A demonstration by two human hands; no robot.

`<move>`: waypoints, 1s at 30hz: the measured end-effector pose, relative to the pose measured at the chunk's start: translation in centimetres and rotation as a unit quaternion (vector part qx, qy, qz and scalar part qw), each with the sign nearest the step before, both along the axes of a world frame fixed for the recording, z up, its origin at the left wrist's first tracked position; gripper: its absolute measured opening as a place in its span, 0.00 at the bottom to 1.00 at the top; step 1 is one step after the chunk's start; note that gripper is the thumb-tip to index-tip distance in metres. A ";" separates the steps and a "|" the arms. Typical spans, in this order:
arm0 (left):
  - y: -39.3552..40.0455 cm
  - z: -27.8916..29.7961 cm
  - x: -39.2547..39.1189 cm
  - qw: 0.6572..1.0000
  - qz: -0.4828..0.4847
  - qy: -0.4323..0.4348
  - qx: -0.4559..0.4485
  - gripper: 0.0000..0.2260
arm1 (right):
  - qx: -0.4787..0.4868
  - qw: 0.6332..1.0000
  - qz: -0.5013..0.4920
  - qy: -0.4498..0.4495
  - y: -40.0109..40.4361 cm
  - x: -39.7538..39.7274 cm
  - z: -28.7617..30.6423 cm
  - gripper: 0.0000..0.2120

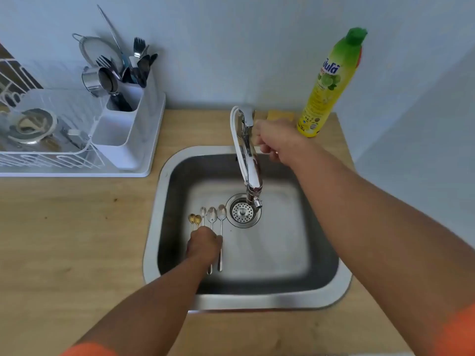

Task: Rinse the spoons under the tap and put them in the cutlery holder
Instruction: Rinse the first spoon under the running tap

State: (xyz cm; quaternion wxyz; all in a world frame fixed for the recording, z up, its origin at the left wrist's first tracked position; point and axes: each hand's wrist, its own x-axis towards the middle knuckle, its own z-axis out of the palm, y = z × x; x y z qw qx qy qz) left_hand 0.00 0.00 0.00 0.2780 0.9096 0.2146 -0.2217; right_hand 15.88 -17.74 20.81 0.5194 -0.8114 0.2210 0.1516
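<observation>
Spoons (210, 222) in sink (154, 201) gripped at handles by left hand (204, 244); tap (248, 155) grasped by right hand (276, 142). Light, stiff, likely slippery.

I stand at a light wooden countertop (77, 227) that runs back to a plain pale blue-grey wall (231, 47). To the right of the countertop a second pale wall (424, 150) meets the first in a corner. Soft, even light falls on the wood, which carries a few small dark specks.
</observation>
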 end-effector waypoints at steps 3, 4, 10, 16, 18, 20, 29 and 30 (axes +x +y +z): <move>-0.1 0.1 0.5 1.000 -0.001 0.009 0.013 0.12 | 0.004 1.000 -0.001 -0.006 0.8 1.1 0.2 0.10; -0.3 0.4 0.6 1.000 -0.003 0.017 0.017 0.12 | 0.014 1.000 -0.007 -0.002 1.2 1.1 0.4 0.09; -0.9 0.2 0.8 1.000 -0.009 0.022 0.020 0.11 | 0.029 0.999 -0.023 0.014 1.6 2.2 -0.2 0.09; -1.5 -0.5 0.9 0.999 0.020 0.034 0.019 0.09 | 0.032 0.999 -0.021 0.022 1.5 2.3 -0.7 0.10; -1.6 -0.6 0.9 0.999 0.017 0.035 0.020 0.09 | 0.035 0.999 -0.018 0.023 1.4 2.3 -0.6 0.10; -1.6 -0.8 1.0 0.999 0.002 0.036 0.022 0.08 | 0.047 0.998 -0.030 0.017 1.3 2.5 -0.1 0.10; -2.2 -0.5 1.0 0.996 -0.056 0.069 0.004 0.11 | 0.042 0.995 -0.072 -0.049 0.0 1.6 -0.3 0.06; -2.2 -0.4 1.0 0.995 -0.049 0.080 -0.017 0.12 | 0.021 0.995 -0.081 -0.060 -0.6 1.1 -0.9 0.07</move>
